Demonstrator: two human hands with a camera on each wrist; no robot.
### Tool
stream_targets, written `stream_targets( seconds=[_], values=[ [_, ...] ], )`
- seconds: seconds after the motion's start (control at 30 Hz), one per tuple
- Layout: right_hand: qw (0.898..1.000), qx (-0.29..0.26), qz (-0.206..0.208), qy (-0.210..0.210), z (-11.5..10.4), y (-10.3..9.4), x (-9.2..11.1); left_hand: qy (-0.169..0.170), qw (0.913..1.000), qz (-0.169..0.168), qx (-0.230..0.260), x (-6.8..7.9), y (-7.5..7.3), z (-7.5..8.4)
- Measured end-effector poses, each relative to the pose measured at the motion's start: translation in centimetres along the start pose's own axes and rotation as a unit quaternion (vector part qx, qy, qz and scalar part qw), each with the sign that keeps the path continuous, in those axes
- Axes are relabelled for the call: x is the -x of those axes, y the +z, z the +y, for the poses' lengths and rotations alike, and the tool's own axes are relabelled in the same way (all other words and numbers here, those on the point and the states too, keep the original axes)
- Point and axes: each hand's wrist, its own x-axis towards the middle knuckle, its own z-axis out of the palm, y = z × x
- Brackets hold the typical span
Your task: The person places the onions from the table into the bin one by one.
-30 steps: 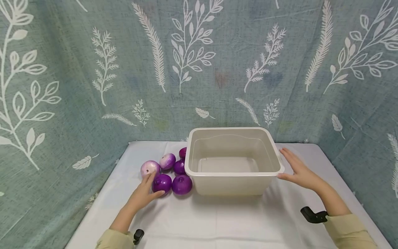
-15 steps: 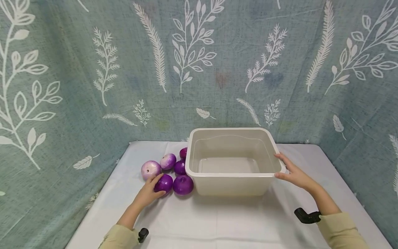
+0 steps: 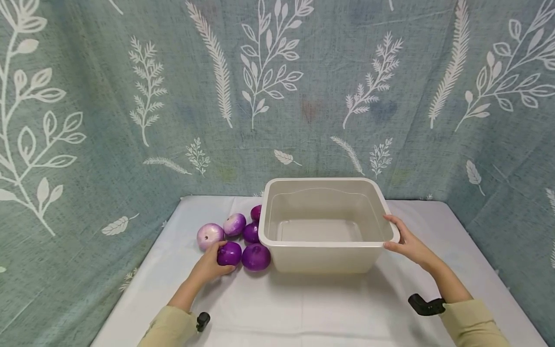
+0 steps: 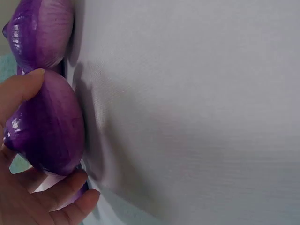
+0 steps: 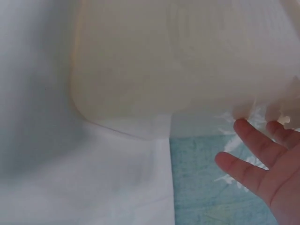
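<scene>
While a left sleeve [image 3: 169, 330] and a right sleeve [image 3: 474, 324] lie nearest, each with a black mount at its cuff, the left hand [image 3: 205, 266] holds a glossy onion [image 3: 230, 254], thumb on one side and fingers curled on the other, spread about as wide as the onion itself; whether it touches the white cloth [image 3: 299, 303] or is slightly raised, I cannot tell. Just to its right sits a purple onion [image 3: 257, 258], beside the tub [image 3: 321, 259]. Across on the other side, the right hand [image 3: 412, 248] grips the tub's right rim near the front corner, thumb outside, one fingertip over the edge, the other fingers spread out beneath. Beige, upright and open-topped, the tub shows a bare floor. Farther back on the left are a pale onion [image 3: 210, 236], a two-tone onion [image 3: 234, 224], a deep purple onion [image 3: 250, 233] and, partly hidden by the tub, a far onion [image 3: 256, 213]. Behind everything hangs a green-blue curtain [image 3: 312, 140] with white leaf prints.
</scene>
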Motion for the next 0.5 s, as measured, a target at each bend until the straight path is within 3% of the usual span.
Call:
stream_targets(
  seconds=[0.3, 0.5],
  values=[
    [1.000, 0.002, 0.006, 0.000, -0.06, 0.00, -0.01, 0.010, 0.9996, 0.015, 0.023, -0.80, 0.54, -0.61],
    [1.000, -0.001, 0.007, 0.004, -0.18, 0.10, 0.01, -0.007, 0.9994, 0.027, 0.020, -0.47, 0.47, -0.93]
  ],
)
